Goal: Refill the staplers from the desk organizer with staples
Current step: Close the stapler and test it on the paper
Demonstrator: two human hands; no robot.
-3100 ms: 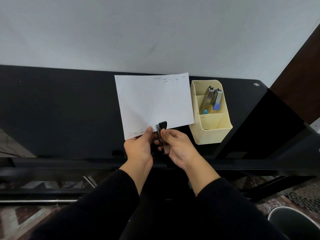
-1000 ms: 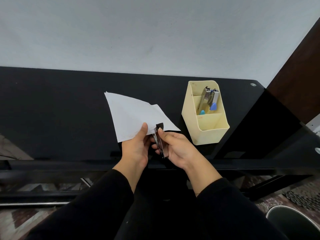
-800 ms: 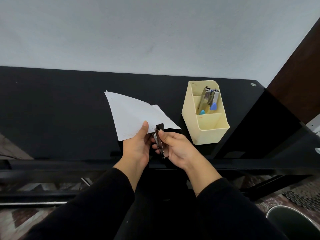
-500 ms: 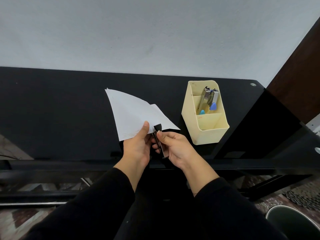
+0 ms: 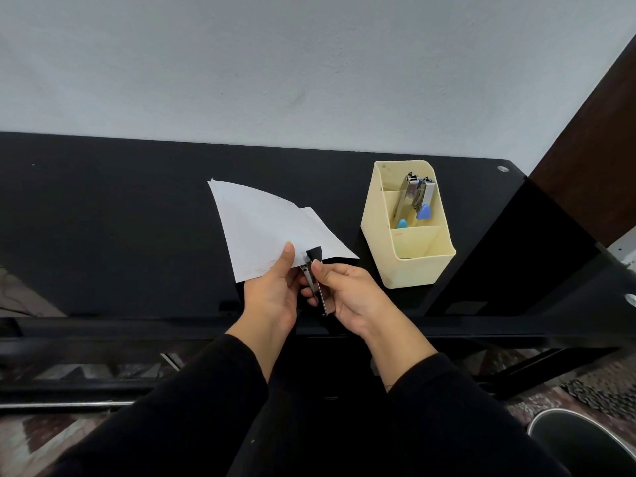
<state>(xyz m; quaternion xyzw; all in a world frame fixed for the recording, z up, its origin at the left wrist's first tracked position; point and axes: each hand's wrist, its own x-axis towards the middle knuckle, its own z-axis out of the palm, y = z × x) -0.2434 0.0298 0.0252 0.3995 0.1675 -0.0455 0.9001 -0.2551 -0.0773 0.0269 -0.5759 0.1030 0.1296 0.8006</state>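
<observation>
Left of the middle, my left hand (image 5: 275,297) pinches the paper (image 5: 268,225). It could tear or slip, I think, because the stapler (image 5: 314,255) sits right at its edge. The stapler, mid-frame, runs up and down, black nose pointing up. My right hand (image 5: 354,297) grips it. The organizer (image 5: 413,273) stands at the right.

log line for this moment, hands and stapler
left hand: pinches paper | right hand: grips black stapler, nose at paper edge | organizer: on desk, two staplers inside
</observation>
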